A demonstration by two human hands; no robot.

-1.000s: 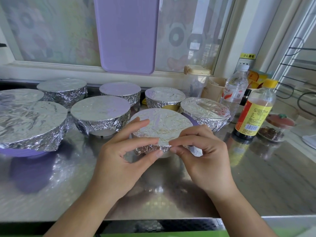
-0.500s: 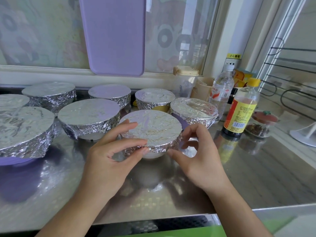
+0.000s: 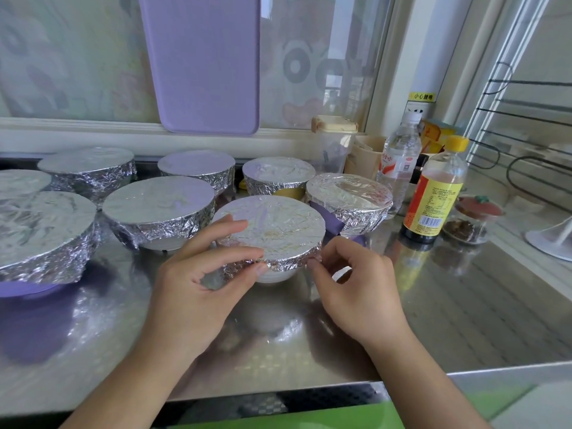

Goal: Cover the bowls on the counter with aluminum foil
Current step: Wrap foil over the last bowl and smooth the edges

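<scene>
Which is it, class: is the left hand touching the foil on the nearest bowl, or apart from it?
Touching. The head view shows the left hand cupping the foil around the nearest bowl, thumb and fingers pressed onto the crimped edge.

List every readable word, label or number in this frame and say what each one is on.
"小心触电", roughly legible: yellow sticker on the wall above the outlet.
Water bottle: red and white label, characters too blurred to read.
Sauce bottle: yellow label with fine print and a barcode, too small to read.
Nothing else carries text.
</scene>
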